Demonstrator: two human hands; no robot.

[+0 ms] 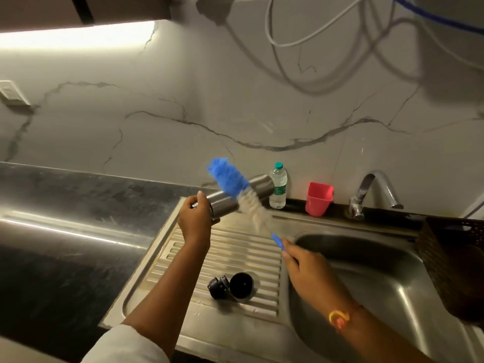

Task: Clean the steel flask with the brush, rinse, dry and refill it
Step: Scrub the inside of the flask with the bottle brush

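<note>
My left hand (195, 218) grips the steel flask (258, 188) near its neck and holds it almost level above the ribbed drainboard (222, 255). My right hand (305, 265) holds the blue handle of a bottle brush (230, 179). The brush's blue and white bristles lie across the outside of the flask, blurred by motion. Two dark flask caps (230, 285) lie on the drainboard below, one a stopper and one a cup-shaped lid.
A steel sink basin (366, 279) is at the right, with a tap (372, 192) behind it. A small water bottle (278, 189) and a pink cup (319, 198) stand by the wall. A dark basket (455, 260) sits at the sink's right edge. Dark counter stretches left.
</note>
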